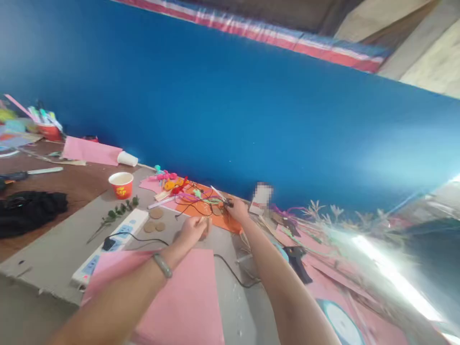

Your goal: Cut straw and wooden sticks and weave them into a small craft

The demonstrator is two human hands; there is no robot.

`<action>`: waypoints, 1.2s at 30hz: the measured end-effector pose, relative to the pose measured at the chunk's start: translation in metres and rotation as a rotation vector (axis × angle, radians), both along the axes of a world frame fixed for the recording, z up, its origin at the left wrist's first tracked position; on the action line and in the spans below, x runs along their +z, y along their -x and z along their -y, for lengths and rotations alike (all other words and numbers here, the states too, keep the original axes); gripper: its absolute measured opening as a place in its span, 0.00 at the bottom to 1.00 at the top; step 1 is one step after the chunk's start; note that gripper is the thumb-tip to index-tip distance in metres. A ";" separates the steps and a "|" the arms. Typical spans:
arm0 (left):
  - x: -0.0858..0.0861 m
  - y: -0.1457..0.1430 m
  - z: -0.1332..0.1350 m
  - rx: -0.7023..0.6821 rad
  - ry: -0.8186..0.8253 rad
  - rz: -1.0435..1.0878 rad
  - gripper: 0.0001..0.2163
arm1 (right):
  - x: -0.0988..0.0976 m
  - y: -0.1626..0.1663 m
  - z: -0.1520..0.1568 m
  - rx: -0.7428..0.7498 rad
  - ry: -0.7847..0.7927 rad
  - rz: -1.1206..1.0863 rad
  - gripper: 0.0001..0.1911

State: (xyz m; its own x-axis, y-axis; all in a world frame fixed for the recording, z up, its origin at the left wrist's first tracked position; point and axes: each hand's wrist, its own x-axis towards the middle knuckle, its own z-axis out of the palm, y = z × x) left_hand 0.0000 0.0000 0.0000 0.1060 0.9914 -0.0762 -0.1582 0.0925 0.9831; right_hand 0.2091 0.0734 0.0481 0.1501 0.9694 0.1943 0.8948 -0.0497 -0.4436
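My left hand [194,231] is closed in a pinch on a small tan piece [206,227], partly hidden by the fingers; its exact kind does not show. Farther back, my right hand [237,211] is closed around the dark handle of what look like scissors [223,198], pale blade pointing up and left. Below that blade lies orange paper [221,220] with tangled black cord and coloured strips on it. Several round tan discs [155,212] lie left of my left hand. Pink paper [190,297] is spread beneath my left forearm.
A white power strip [117,239] with a plugged-in cord lies at the left. Near it are a red paper cup [121,185] and a leafy sprig [118,211]. A black glue gun [297,262] lies right of my right arm. A blue wall [230,105] closes off the back.
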 end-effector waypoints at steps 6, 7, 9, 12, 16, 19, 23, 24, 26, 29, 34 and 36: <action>0.006 -0.002 0.003 0.008 0.041 0.004 0.10 | 0.017 -0.012 0.000 0.021 -0.005 -0.108 0.17; 0.007 -0.002 0.005 0.006 0.043 0.002 0.10 | 0.020 -0.015 0.002 0.025 -0.002 -0.133 0.18; 0.010 -0.001 0.007 0.005 0.041 -0.004 0.09 | 0.026 -0.021 0.007 0.033 0.007 -0.178 0.18; 0.010 0.000 0.008 0.000 0.025 -0.002 0.11 | 0.031 -0.026 0.016 0.052 0.026 -0.229 0.18; 0.008 -0.001 0.008 -0.010 0.008 -0.005 0.12 | 0.032 -0.025 0.023 0.109 0.038 -0.277 0.17; 0.008 -0.002 0.008 -0.017 0.034 -0.031 0.10 | 0.034 -0.023 0.023 0.125 0.017 -0.279 0.17; 0.011 -0.003 0.008 -0.005 0.061 -0.035 0.09 | 0.043 -0.022 0.022 0.082 -0.068 -0.248 0.19; 0.012 -0.003 0.009 -0.007 0.066 -0.033 0.09 | 0.046 -0.022 0.023 0.073 -0.090 -0.240 0.19; 0.014 -0.003 0.010 -0.017 0.079 -0.028 0.08 | 0.051 -0.022 0.026 0.063 -0.122 -0.226 0.17; 0.017 -0.003 0.011 -0.046 0.096 -0.022 0.06 | 0.056 -0.023 0.037 0.065 -0.136 -0.215 0.16; 0.020 0.000 0.012 -0.094 0.102 -0.017 0.03 | 0.061 -0.028 0.069 0.067 -0.096 -0.226 0.14; 0.020 0.001 0.013 -0.107 0.098 -0.025 0.02 | 0.064 -0.030 0.084 0.045 -0.080 -0.239 0.14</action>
